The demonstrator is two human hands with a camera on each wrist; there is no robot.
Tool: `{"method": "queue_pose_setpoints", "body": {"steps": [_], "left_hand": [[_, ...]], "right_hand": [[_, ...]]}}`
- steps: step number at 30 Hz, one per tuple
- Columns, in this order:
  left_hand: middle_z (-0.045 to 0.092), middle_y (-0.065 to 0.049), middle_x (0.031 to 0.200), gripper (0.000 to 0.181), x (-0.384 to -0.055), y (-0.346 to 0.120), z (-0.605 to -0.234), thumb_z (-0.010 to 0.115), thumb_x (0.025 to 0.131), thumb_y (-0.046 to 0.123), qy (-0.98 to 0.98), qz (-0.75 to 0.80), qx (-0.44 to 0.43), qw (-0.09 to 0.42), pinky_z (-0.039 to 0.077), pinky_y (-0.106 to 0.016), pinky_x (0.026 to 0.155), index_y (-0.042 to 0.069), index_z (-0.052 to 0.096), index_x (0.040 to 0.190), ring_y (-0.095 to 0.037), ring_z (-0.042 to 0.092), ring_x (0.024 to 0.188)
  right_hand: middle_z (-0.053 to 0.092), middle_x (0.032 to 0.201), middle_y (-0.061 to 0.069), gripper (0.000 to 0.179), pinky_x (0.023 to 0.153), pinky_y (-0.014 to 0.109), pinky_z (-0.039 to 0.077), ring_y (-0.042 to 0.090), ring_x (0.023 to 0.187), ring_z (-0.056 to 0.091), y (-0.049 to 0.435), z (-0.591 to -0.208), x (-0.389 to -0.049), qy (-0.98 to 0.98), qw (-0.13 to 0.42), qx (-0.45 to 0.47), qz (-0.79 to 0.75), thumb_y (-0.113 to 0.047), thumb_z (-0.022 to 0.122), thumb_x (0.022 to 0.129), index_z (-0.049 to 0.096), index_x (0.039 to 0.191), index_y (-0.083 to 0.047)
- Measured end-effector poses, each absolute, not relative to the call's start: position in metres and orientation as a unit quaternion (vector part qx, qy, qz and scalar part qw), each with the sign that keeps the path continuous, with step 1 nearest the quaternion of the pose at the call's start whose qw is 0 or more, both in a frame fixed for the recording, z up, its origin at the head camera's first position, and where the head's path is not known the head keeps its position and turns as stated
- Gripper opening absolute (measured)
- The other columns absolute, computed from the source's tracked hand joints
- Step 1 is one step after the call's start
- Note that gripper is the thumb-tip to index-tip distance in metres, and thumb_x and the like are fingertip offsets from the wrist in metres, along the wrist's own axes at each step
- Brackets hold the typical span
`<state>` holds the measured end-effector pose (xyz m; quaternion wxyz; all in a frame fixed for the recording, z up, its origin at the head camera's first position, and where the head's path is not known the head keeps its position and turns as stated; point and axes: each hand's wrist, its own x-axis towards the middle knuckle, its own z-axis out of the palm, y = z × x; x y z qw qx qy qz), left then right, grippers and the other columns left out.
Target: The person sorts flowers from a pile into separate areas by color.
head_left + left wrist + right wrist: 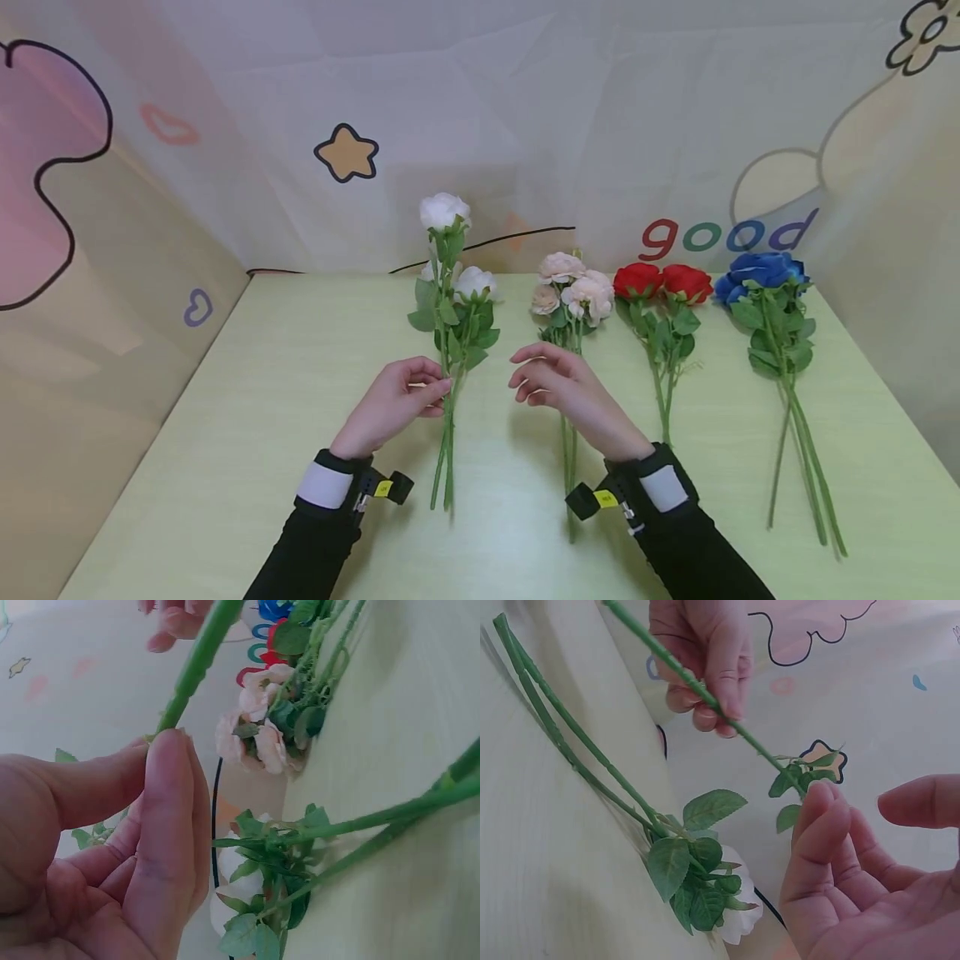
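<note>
My left hand pinches the green stem of a white artificial rose between thumb and fingers. The rose stands upright above the table, its bloom in front of the backdrop. Behind it, more white roses lie on the table, their stems together. My right hand hovers to the right of the held stem, its fingers loosely bent and the thumb apart from them, holding nothing. In the right wrist view, its fingertips overlap the held stem near the leaves. Pale pink flowers lie partly beneath the right hand.
Farther right on the pale table lie red roses, then blue flowers with long stems reaching towards the front. A printed cloth backdrop rises along the table's back edge, with walls at both sides.
</note>
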<state>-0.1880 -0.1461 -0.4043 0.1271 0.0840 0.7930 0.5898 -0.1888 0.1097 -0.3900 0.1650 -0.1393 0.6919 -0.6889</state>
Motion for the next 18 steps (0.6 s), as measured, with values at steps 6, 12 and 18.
{"method": "queue_pose_setpoints", "body": {"steps": [6,12,18], "left_hand": [[0.063,-0.018,0.092,0.017,-0.190,-0.146,-0.412,0.064,0.090,0.013,0.818,0.557,0.073,0.125,0.056,-0.041,0.071,-0.001,0.059,0.098,-0.026,0.065,0.074],[0.063,-0.015,0.086,0.015,-0.190,-0.146,-0.418,0.065,0.089,0.013,0.846,0.510,0.069,0.137,0.056,-0.039,0.066,0.000,0.061,0.095,-0.027,0.066,0.069],[0.061,-0.008,0.076,0.013,-0.189,-0.141,-0.427,0.066,0.088,0.013,0.871,0.464,0.059,0.146,0.053,-0.032,0.059,0.002,0.061,0.092,-0.020,0.064,0.060]], "right_hand": [[0.058,0.100,0.020,0.025,0.086,0.041,0.050,0.026,0.085,0.060,0.111,-0.390,-0.190,0.692,0.162,-0.141,-0.690,-0.018,0.048,0.099,0.052,0.118,-0.002],[0.058,0.102,0.022,0.024,0.089,0.045,0.048,0.027,0.086,0.060,0.111,-0.388,-0.189,0.693,0.163,-0.139,-0.688,-0.018,0.048,0.099,0.052,0.118,-0.002],[0.058,0.100,0.020,0.026,0.086,0.041,0.050,0.026,0.085,0.059,0.112,-0.387,-0.188,0.686,0.164,-0.144,-0.695,-0.018,0.048,0.099,0.051,0.118,-0.001]]}}
